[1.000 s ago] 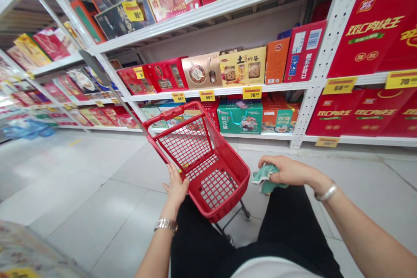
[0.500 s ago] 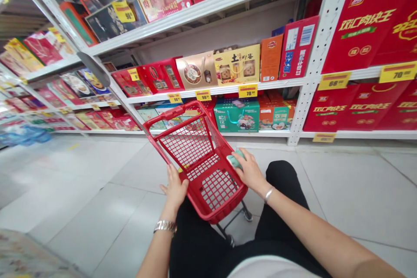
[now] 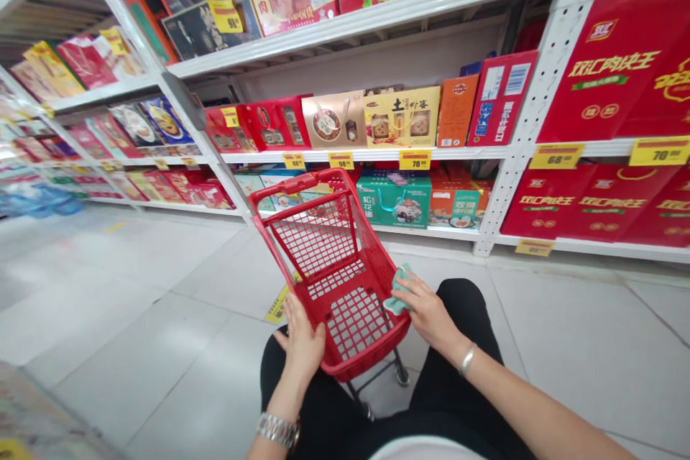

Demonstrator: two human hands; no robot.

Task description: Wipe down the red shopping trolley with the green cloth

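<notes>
A small red shopping cart [image 3: 323,244] stands on the floor in front of my knees, its basket empty. My left hand [image 3: 302,339] grips the near left rim of the basket, fingers curled over the edge. My right hand [image 3: 425,310] holds a light green cloth [image 3: 397,290] and presses it against the basket's right rim. Both wrists wear bracelets.
White metal shelves [image 3: 377,14] run along the aisle, filled with red, gold and green gift boxes [image 3: 396,198] and yellow price tags [image 3: 415,158]. A shelf upright [image 3: 504,180] stands to the right. Pale tiled floor [image 3: 134,316] spreads to the left.
My right hand brought the green cloth from beside my knee onto the cart's right rim. My left hand shifted slightly nearer along the left rim.
</notes>
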